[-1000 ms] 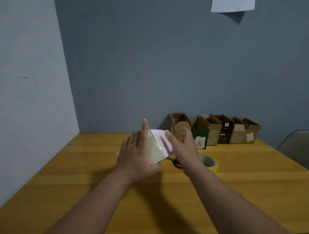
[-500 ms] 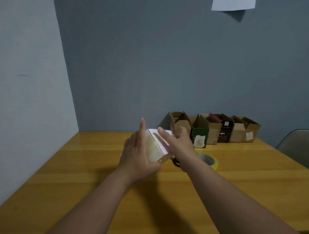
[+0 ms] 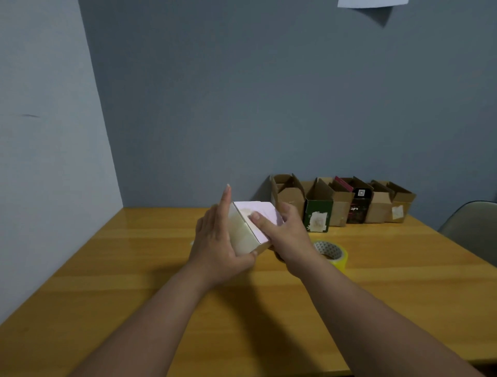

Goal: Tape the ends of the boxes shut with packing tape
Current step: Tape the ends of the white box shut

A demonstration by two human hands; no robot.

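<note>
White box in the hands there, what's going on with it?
A person holds the white box above the wooden table between both hands. The left hand lies flat against its side, and the right hand presses its thumb on the top face. The yellow tape roll lies untouched behind the right wrist. Open cardboard boxes wait along the wall.

Tape roll point(image 3: 332, 253) partly behind right hand point(image 3: 289, 236); paper point(image 3: 372, 3) cropped by top edge.
</note>
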